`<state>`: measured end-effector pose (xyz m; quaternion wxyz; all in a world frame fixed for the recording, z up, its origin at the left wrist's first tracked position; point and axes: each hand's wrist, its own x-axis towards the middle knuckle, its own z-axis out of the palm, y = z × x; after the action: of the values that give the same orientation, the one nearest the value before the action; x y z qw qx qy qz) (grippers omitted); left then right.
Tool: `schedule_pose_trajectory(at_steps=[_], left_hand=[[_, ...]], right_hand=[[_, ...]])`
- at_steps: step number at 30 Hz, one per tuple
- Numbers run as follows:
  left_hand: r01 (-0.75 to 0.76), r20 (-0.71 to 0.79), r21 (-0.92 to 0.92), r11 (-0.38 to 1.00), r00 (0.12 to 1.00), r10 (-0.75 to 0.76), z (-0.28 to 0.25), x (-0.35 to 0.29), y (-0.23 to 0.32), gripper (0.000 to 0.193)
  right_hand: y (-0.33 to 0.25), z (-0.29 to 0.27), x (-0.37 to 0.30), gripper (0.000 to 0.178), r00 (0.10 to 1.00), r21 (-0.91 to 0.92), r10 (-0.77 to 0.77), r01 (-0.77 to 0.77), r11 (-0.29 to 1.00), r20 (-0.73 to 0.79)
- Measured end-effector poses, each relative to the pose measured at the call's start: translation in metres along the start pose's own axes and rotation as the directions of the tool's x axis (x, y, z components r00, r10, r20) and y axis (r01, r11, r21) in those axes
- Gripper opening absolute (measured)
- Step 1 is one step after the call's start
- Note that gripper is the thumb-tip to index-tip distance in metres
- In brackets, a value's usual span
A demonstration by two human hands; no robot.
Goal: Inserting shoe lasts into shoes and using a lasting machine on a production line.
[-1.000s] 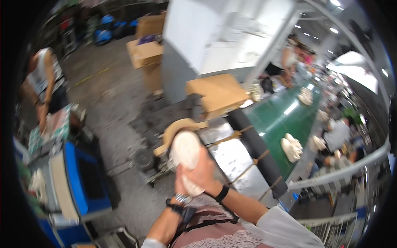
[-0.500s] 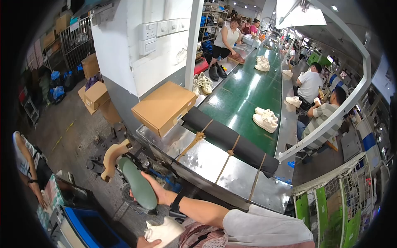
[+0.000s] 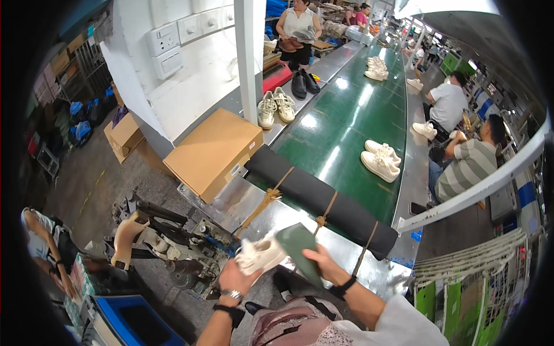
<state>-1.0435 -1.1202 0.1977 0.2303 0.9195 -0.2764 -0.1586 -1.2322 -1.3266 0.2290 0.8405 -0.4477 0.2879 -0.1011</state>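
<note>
In front of my body, my left hand (image 3: 235,278) is closed around a cream lace-up sneaker (image 3: 261,257), slightly blurred. A dark green shoe last (image 3: 299,247) is in my right hand (image 3: 326,264), its fingers wrapped over the near end. Sneaker and last are side by side and overlap in this view; whether they touch I cannot tell. Left of my hands stands a floor machine (image 3: 190,254) with a curved tan pad (image 3: 126,237).
A green conveyor belt (image 3: 323,130) carries pairs of cream sneakers (image 3: 381,162). A black roll (image 3: 323,199) is tied across its near end, beside a cardboard box (image 3: 216,150). A wire cage (image 3: 461,294) stands at right, a blue-framed case (image 3: 135,323) at lower left. Other people (image 3: 447,104) work nearby.
My right hand has carried the last rightward, away from the machine. My left hand has raised the sneaker beside it. The view has shifted, and a person by the belt now stands holding shoes.
</note>
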Motion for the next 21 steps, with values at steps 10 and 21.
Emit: schedule_pose_trajectory(at_steps=[10, 21], left_hand=[[-0.324, 0.030, 0.034, 0.945, 0.946, 0.323, 0.123, 0.017, 0.033, 0.055], [0.494, 0.084, -0.041, 0.869, 0.868, -0.489, 0.013, -0.172, -0.257, 0.038]], right_hand=[[0.106, -0.201, -0.033, 0.075, 0.800, -0.915, -0.474, -0.220, 0.337, -0.367], [0.033, 0.057, 0.036, 0.045, 0.812, -0.938, -0.471, 0.322, -0.130, 0.344]])
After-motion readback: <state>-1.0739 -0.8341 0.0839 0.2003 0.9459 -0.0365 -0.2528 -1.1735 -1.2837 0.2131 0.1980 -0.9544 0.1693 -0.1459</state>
